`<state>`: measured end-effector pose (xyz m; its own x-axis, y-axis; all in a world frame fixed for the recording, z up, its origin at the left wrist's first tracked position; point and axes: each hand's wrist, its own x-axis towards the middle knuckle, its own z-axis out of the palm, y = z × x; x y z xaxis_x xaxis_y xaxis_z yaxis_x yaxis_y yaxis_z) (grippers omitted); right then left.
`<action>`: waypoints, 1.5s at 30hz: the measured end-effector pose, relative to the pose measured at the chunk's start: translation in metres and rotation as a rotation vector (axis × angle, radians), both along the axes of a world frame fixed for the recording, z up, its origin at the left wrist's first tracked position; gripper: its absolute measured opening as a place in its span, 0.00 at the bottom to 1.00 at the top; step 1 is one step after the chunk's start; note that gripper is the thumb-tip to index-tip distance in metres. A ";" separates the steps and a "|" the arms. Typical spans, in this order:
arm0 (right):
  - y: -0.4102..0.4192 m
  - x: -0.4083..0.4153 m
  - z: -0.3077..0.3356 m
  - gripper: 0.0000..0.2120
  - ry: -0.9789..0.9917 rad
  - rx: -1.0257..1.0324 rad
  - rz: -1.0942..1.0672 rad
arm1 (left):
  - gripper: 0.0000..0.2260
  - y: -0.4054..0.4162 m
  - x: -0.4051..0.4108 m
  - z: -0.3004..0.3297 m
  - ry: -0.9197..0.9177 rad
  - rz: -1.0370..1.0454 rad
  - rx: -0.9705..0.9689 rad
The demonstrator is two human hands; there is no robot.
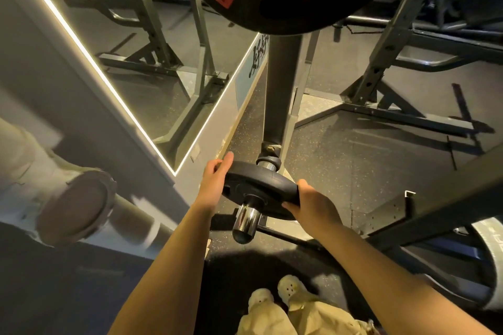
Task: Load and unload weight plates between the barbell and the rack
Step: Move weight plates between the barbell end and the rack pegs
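Head view: two hands [215, 181] [310, 202] grip one plate [261, 185].

One head-worn view looks steeply down and forward. It sits close above the floor [353, 149] (wide-angle, edges bowed).

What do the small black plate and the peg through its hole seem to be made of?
Small black plate: probably rubber-coated or painted metal; its surface is matte with dull highlights. Peg: polished, likely chromed steel; it gives bright mirror-like reflections.
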<state>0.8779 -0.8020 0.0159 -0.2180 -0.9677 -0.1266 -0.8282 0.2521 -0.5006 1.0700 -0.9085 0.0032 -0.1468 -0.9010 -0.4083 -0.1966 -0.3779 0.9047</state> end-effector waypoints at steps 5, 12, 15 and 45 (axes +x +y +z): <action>-0.002 -0.001 0.001 0.20 0.018 0.027 0.027 | 0.18 -0.001 -0.002 -0.002 0.074 0.054 0.012; -0.012 -0.015 0.002 0.22 0.036 0.090 0.109 | 0.11 -0.036 -0.018 0.009 -0.620 -0.300 -0.331; -0.009 -0.013 -0.002 0.21 -0.007 0.058 0.061 | 0.21 -0.022 -0.026 0.026 -0.596 -0.336 -0.430; -0.041 0.007 0.014 0.19 -0.223 0.183 0.027 | 0.11 -0.024 0.016 0.014 -0.296 -0.367 -0.178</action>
